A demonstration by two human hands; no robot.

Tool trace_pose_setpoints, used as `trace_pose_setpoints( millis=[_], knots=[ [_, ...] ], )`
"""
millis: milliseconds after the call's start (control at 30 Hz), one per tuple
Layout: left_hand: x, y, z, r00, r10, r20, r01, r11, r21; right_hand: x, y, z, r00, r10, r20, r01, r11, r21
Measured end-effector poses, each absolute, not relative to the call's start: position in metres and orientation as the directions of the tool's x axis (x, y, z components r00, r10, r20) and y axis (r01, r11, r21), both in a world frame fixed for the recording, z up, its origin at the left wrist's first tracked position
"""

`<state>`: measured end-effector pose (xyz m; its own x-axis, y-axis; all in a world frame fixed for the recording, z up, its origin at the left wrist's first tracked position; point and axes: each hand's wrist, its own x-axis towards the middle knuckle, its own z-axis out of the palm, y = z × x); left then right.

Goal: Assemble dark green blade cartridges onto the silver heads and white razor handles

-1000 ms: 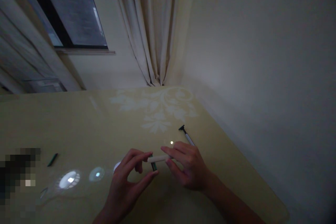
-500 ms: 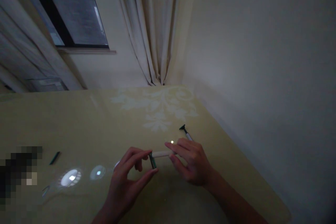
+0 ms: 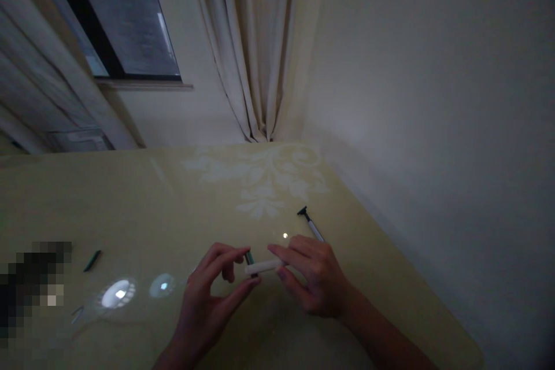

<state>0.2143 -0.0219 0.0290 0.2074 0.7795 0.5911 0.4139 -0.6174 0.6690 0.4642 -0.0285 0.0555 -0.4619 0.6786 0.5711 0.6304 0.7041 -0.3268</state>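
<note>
Between the thumb and index finger of my left hand is a small dark green piece, held by its two ends. My right hand pinches a white stick. The stick's left end lies across the green piece and hides part of it. Just beyond my right hand a razor with a black head and a grey handle rests on the table.
Another small dark green piece lies on the pale yellow table at the left. A blurred-out dark shape is at the left edge. A wall borders the table's right side, and curtains hang behind it.
The white stick's left end has moved down and slightly left, across the green piece. My right hand has shifted slightly down. My left hand has barely moved.
</note>
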Motion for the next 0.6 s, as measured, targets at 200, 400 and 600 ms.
trace_pose_setpoints(
  millis=[200, 400, 600],
  knots=[
    [0.2149, -0.0214, 0.0292, 0.191, 0.783, 0.593, 0.407, -0.612, 0.678, 0.4630, -0.0293, 0.0544, -0.462, 0.677, 0.573, 0.631, 0.705, -0.324],
    [0.2128, -0.0226, 0.0276, 0.175, 0.781, 0.599, 0.409, -0.612, 0.677, 0.4653, -0.0296, 0.0571, -0.431, 0.696, 0.574, 0.658, 0.678, -0.327],
    [0.2120, -0.0213, 0.0288, 0.179, 0.770, 0.612, 0.430, -0.621, 0.656, 0.4653, -0.0307, 0.0541, -0.470, 0.675, 0.569, 0.633, 0.707, -0.316]
  ],
)
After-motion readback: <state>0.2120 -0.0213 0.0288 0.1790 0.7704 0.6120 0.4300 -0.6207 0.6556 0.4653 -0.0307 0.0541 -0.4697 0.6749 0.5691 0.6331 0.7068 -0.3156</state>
